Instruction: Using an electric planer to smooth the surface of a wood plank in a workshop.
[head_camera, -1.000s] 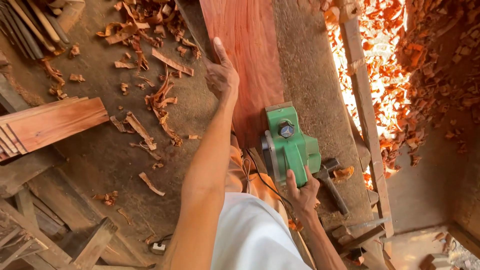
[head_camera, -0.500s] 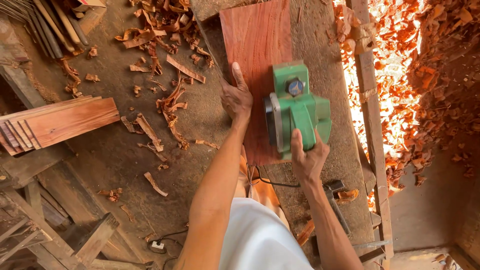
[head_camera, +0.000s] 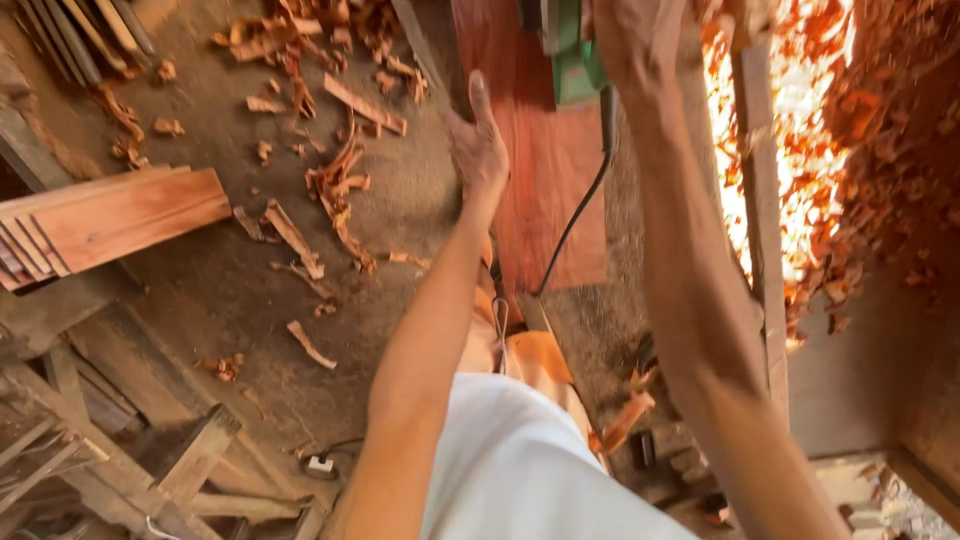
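Note:
A long reddish wooden plank (head_camera: 545, 190) lies lengthwise on the workbench ahead of me. My left hand (head_camera: 478, 140) rests flat on the plank's left edge, fingers together and pointing away. My right hand (head_camera: 635, 35) is stretched far forward at the top of the view, gripping a green electric planer (head_camera: 568, 45) that sits on the plank. The planer's black cord (head_camera: 580, 215) trails back across the wood toward me.
Reddish wood shavings (head_camera: 330, 190) litter the dusty floor at left. A heap of chips (head_camera: 850, 150) lies at right beyond a wooden rail (head_camera: 760, 210). Stacked boards (head_camera: 110, 220) sit at left, scrap timber (head_camera: 120, 450) below, a white plug socket (head_camera: 320, 464) near it.
My right hand has pushed the green planer forward along the plank, away from me, to the top of the view. My left hand stays on the plank's left edge.

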